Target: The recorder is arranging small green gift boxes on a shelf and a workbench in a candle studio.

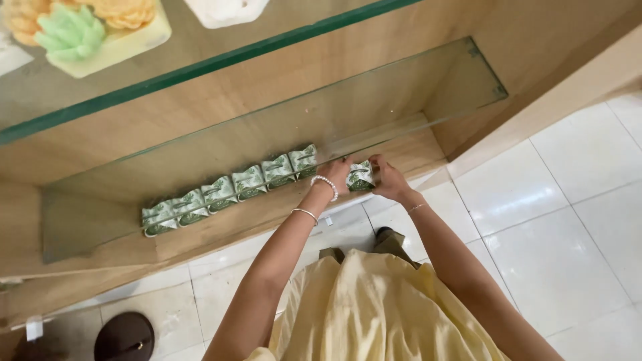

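Both my hands hold one small green-and-white wrapped packet (pixel 361 176) over the lower glass shelf (pixel 428 87) of a wooden cabinet. My left hand (pixel 338 171), with a white bead bracelet at the wrist, grips its left side. My right hand (pixel 388 179) grips its right side. Just to the left, a row of several matching green-and-white packets (pixel 231 189) stands along the shelf's front edge, the nearest one (pixel 304 160) close to my left hand.
An upper glass shelf (pixel 200 63) carries a pale yellow tray with green and orange flower-shaped items (pixel 87 27). White floor tiles (pixel 575 200) lie to the right. A dark brown round object (pixel 125 336) sits on the floor at lower left.
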